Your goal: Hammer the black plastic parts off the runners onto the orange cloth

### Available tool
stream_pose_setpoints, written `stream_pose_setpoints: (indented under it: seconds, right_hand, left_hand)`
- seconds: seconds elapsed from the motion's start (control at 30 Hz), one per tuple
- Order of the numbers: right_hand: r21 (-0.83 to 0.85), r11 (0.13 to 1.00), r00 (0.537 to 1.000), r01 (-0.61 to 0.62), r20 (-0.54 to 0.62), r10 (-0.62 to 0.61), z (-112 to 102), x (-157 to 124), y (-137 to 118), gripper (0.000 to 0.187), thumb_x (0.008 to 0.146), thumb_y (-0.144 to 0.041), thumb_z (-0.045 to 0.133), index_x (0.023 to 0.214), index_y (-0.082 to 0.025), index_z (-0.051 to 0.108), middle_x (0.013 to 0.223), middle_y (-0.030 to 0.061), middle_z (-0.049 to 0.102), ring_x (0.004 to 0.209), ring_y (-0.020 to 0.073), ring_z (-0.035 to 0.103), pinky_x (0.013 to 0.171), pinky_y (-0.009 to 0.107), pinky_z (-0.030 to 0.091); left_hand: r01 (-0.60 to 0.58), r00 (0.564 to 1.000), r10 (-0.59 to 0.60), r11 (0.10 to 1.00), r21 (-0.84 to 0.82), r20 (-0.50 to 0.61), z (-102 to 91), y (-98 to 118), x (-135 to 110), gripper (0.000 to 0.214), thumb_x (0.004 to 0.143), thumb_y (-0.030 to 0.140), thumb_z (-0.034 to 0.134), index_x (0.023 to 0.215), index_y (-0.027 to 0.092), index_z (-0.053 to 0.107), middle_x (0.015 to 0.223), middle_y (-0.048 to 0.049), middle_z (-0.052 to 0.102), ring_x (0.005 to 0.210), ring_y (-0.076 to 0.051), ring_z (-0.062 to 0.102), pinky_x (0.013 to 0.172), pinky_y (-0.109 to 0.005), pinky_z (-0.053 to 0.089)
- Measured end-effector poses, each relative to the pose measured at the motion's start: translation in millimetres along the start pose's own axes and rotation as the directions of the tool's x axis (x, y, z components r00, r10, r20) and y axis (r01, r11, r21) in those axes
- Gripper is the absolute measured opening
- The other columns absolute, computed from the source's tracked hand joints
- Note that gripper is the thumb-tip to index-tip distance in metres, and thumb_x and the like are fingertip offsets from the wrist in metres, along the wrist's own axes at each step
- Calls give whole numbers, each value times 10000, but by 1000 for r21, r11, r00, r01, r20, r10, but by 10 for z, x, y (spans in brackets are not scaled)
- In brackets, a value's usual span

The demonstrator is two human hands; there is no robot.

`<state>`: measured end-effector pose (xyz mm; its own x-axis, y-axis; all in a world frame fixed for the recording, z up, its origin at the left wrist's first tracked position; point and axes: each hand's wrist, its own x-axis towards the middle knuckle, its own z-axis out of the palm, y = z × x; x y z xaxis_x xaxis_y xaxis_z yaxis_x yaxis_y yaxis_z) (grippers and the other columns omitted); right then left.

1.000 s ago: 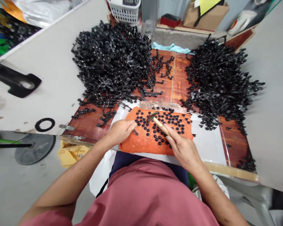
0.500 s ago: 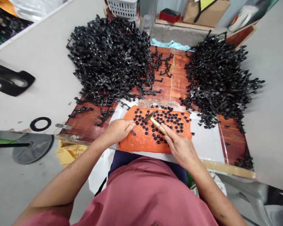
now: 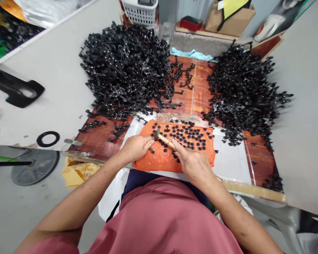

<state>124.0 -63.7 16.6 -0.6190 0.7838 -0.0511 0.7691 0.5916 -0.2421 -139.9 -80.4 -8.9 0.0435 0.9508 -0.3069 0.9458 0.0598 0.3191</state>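
My right hand [image 3: 192, 158] is closed round the wooden handle of a small hammer [image 3: 166, 141]. The hammer's dark head lies close to the fingertips of my left hand [image 3: 137, 148]. Between thumb and fingers, the left hand pinches a small black part [image 3: 151, 150], one end of which shows below the fingers. Beneath both hands is an orange cloth pad [image 3: 148, 164], dotted with several small round black pieces [image 3: 187, 135]. Whether the hammer touches the held part, I cannot tell.
A large heap of black linked parts [image 3: 127, 70] stands at the back left, another black heap [image 3: 241, 91] at the right. White sheeting [image 3: 230, 158] lies under the pad on the reddish wooden table [image 3: 200, 88]. Behind are a white basket [image 3: 140, 12] and a red box [image 3: 191, 23].
My right hand has moved the hammer left and slightly down, bringing its head near my left fingertips. The left hand keeps its pinch on the black part. The view has shifted slightly.
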Motion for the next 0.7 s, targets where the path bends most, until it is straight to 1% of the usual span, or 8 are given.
stream_pose_setpoints:
  seconds: [0.13,0.27,0.33,0.4,0.47,0.53,0.6,0.7]
  right_hand:
    - [1,1000,999,17,-40,-17,-5,-9,-40,574,1069,-260,433,1637,-291,357,961,73,778,749,189,724,706,275,553]
    - [-109,993,993,-34,112,46,35,16,-105,562,1069,-287,445,1626,-304,374,910,64,774,710,196,726,642,260,535]
    - [-95,995,991,-38,122,50,55,30,-115,562,1072,-300,444,1628,-311,364,935,64,777,743,198,733,645,255,534]
    - [-14,1000,998,-26,59,27,44,24,-94,559,1074,-297,438,1628,-310,365,961,61,781,763,193,734,667,257,542]
    - [123,992,999,-6,-53,13,-14,0,-49,549,1079,-289,425,1625,-309,373,1047,59,785,796,181,738,716,262,557]
    - [245,970,986,6,-161,35,-106,-30,3,536,1083,-295,417,1618,-306,391,1136,57,780,828,173,743,756,265,566]
    - [301,954,974,1,-215,67,-195,-58,51,525,1079,-312,433,1604,-296,425,1118,53,787,819,176,746,756,268,570]
    - [301,953,970,-25,-222,96,-242,-97,106,508,1064,-315,463,1571,-282,486,975,42,800,747,178,743,709,263,569]
  left_hand:
    - [-2,999,1,1000,-26,-32,70,-30,16,396,1025,413,408,875,242,733,841,-69,772,823,-249,703,685,-310,407]
    - [-4,1000,3,999,-47,-24,87,-9,-5,382,1026,411,388,878,235,693,885,-84,770,875,-265,714,726,-317,445]
    - [-14,1000,11,993,-114,-26,53,8,-74,339,1024,394,377,960,223,663,937,-89,761,917,-268,715,783,-326,470]
    - [-9,999,-2,969,-246,-44,-11,10,-183,300,1013,382,397,1145,208,604,998,-80,747,954,-257,712,820,-325,484]
    - [-11,998,-14,928,-372,-66,-92,-7,-300,407,997,367,431,1367,203,475,1008,-48,733,926,-228,706,807,-307,490]
    - [-45,996,6,897,-440,-90,-165,-35,-381,504,989,348,443,1476,225,395,1000,-16,724,875,-195,690,802,-286,491]
    - [-91,989,27,881,-464,-144,-204,-68,-397,448,991,340,424,1423,244,495,1044,-18,731,903,-180,683,850,-277,491]
    - [-105,972,-3,887,-450,-234,-175,-120,-299,331,991,355,404,1159,223,657,1113,-47,749,1013,-198,682,911,-280,482]
